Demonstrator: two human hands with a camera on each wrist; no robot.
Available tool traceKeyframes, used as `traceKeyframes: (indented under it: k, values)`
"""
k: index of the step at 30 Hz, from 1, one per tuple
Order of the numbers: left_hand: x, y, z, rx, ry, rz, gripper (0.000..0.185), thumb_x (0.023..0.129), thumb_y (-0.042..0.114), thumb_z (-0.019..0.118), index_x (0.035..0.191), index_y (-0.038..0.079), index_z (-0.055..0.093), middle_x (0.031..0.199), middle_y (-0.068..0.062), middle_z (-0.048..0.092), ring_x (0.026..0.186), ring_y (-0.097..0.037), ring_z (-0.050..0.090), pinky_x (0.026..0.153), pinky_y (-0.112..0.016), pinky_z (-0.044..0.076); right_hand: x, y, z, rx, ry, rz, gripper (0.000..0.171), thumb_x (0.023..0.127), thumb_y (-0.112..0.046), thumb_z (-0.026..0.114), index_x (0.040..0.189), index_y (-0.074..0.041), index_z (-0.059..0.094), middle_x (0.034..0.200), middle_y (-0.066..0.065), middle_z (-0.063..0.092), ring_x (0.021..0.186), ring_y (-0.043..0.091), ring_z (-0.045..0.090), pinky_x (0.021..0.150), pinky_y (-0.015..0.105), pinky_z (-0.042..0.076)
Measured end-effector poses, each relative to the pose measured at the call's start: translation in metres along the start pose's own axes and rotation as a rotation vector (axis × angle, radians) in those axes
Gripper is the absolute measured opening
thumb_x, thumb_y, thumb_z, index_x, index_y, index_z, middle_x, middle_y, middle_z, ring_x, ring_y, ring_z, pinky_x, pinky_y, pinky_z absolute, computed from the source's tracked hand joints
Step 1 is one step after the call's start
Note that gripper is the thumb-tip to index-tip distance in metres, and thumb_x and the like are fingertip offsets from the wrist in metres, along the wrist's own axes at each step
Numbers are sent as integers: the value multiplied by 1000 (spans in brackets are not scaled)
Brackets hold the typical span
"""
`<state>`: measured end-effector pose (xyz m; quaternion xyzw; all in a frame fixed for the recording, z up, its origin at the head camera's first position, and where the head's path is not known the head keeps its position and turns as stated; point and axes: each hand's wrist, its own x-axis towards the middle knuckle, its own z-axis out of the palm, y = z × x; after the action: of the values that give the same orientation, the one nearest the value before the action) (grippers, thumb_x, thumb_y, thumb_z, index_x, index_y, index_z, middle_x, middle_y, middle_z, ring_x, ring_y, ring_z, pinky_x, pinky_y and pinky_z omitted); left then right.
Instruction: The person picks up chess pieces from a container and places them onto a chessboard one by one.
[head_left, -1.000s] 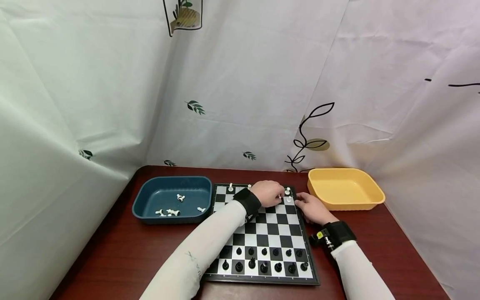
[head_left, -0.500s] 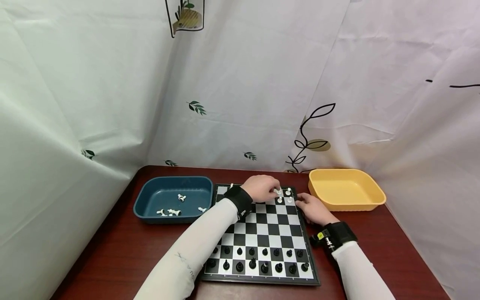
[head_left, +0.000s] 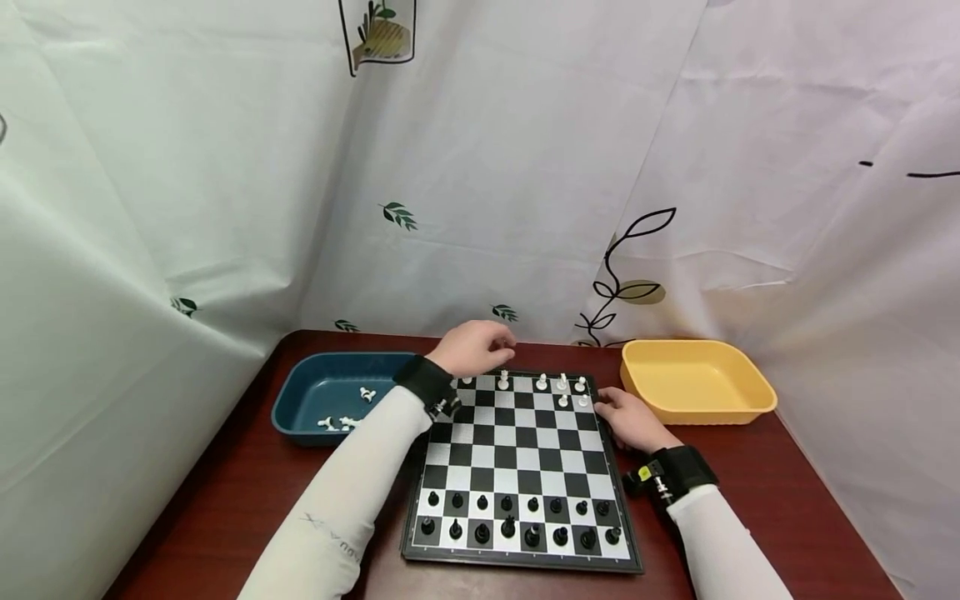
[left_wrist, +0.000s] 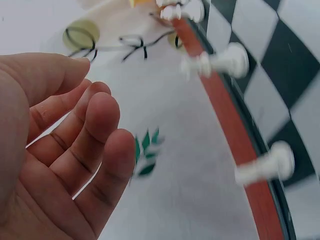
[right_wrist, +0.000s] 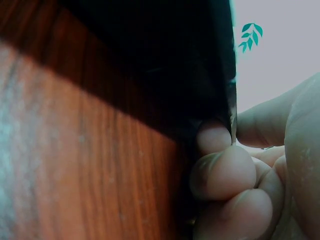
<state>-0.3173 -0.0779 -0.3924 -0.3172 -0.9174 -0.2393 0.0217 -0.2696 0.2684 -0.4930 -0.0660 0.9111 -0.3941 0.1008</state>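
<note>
Above the far edge of the chessboard (head_left: 515, 437), my left hand (head_left: 476, 348) hovers with loosely bent fingers (left_wrist: 117, 155) and nothing between them. Several white chess pieces stand along the far rank, among them a tall one (head_left: 503, 381) just below this hand and another (left_wrist: 270, 162) in the left wrist view. Two white pawns, one of them here (head_left: 563, 401), stand in front of those at the far right corner. My right hand (head_left: 634, 421) grips the board's right edge near that corner; in the right wrist view the fingertips (right_wrist: 232, 172) meet the dark edge, with the thumb opposite.
Black pieces (head_left: 508, 527) fill the two near ranks. A blue tray (head_left: 296, 392) left of the board holds several white pieces (head_left: 366, 394) lying down. A yellow tray (head_left: 693, 375) stands at the back right. A white cloth (head_left: 525, 167) hangs behind the table.
My left hand has let go of a white piece on the far rank near the right corner, then moved left and up. My right hand has stayed at the board's edge.
</note>
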Motion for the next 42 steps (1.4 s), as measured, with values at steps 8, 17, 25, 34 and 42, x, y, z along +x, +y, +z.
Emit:
traceKeyframes:
  k: [8, 17, 25, 34, 42]
  values:
    - [-31, -31, -22, -63, 69, -80, 26, 112, 25, 71, 131, 10, 80, 122, -4, 78, 109, -22, 72, 95, -43, 58, -2, 1, 1, -5, 0, 16, 42, 114, -20, 52, 146, 6, 58, 65, 6, 59, 48, 23, 56, 47, 39, 49]
    - [-68, -62, -38, -64, 167, -161, 19, 110, 25, 73, 124, 15, 82, 118, -3, 79, 107, -23, 72, 93, -47, 59, -1, 2, 0, 3, -2, 22, 42, 115, -20, 52, 148, 6, 57, 63, 7, 58, 48, 23, 56, 48, 40, 49]
    - [-96, -86, -44, -36, 178, -233, 21, 109, 24, 74, 125, 12, 82, 118, -6, 79, 106, -26, 73, 93, -50, 61, -1, 2, -1, 2, 8, 28, 43, 114, -21, 52, 147, 5, 58, 65, 7, 59, 48, 23, 57, 47, 40, 49]
    - [-119, -106, -45, 28, 152, -282, 20, 108, 23, 75, 123, 11, 82, 115, -7, 79, 101, -26, 73, 89, -51, 61, -1, 0, -2, -1, 10, 21, 42, 114, -21, 52, 147, 5, 58, 66, 8, 59, 49, 24, 58, 48, 40, 50]
    - [-139, -121, -49, 13, 46, -323, 22, 106, 17, 76, 124, 6, 81, 115, -9, 79, 103, -27, 74, 91, -53, 60, 0, -2, -1, -8, 4, 16, 44, 115, -21, 51, 148, 7, 57, 67, 7, 60, 49, 23, 58, 48, 40, 50]
